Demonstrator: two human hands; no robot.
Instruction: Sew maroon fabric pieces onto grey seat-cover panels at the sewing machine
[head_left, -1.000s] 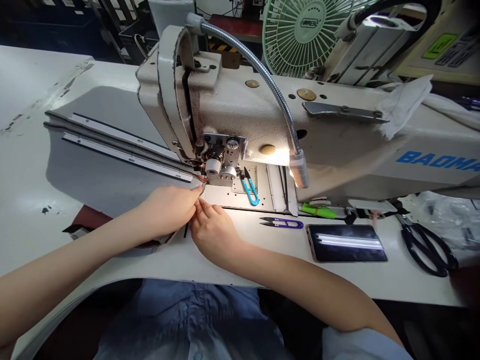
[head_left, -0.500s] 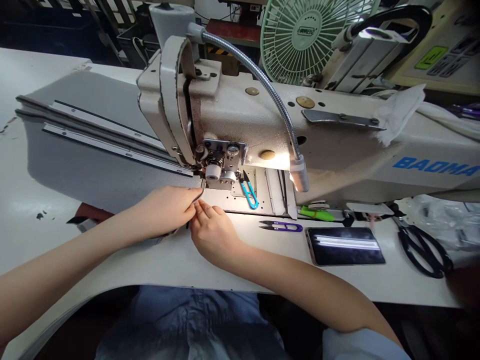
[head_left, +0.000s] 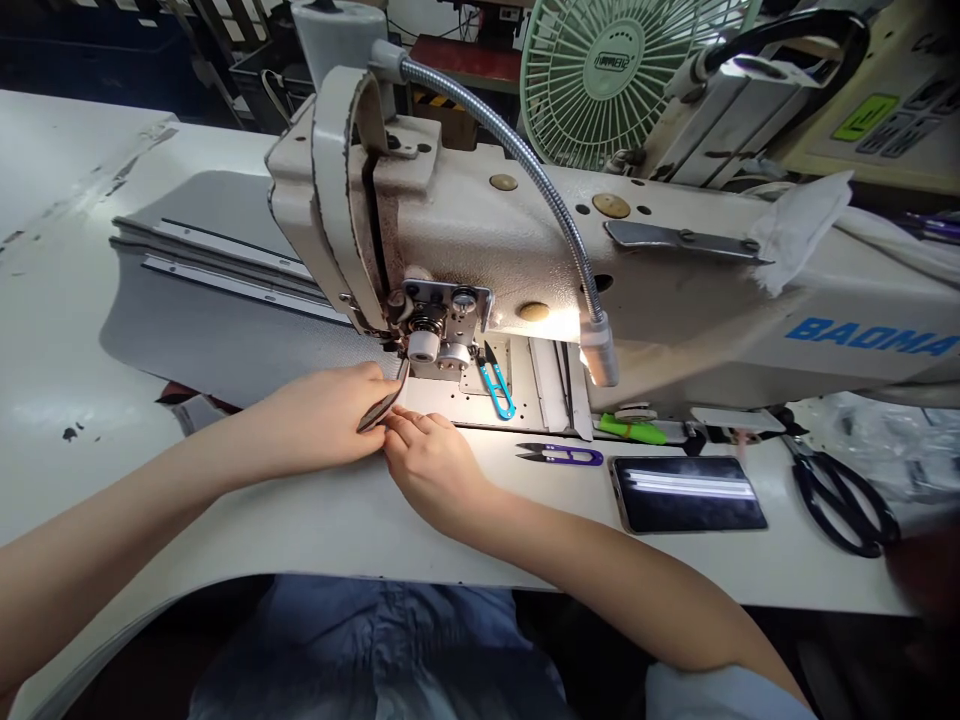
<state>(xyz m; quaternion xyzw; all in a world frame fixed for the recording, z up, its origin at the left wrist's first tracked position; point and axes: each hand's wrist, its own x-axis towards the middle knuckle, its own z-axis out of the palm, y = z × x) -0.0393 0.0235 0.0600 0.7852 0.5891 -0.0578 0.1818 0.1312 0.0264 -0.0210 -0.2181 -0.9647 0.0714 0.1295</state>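
Observation:
A grey fabric panel (head_left: 202, 335) with white strips (head_left: 240, 287) along it lies to the left of the sewing machine head (head_left: 337, 200) and runs in under the needle area. My left hand (head_left: 326, 415) is closed on the panel's near edge, just in front of the presser foot; a dark folded edge shows beside its fingers. Close against it, my right hand (head_left: 431, 465) has its fingers bent and pressed together at the same edge. Its fingertips are partly hidden by the left hand. The needle itself is hard to make out.
Blue thread snips (head_left: 496, 385) lie on the machine bed, purple snips (head_left: 559, 454) on the table. Further right are a phone (head_left: 688, 494), black-handled scissors (head_left: 844, 500) and a green-handled tool (head_left: 632, 429). A bendable lamp (head_left: 517, 130) arches over the machine; a fan (head_left: 615, 70) stands behind.
The grey panel with its white strips has slid right, further into the machine. Both hands stay near the presser foot, and more of the dark folded edge shows at the left hand.

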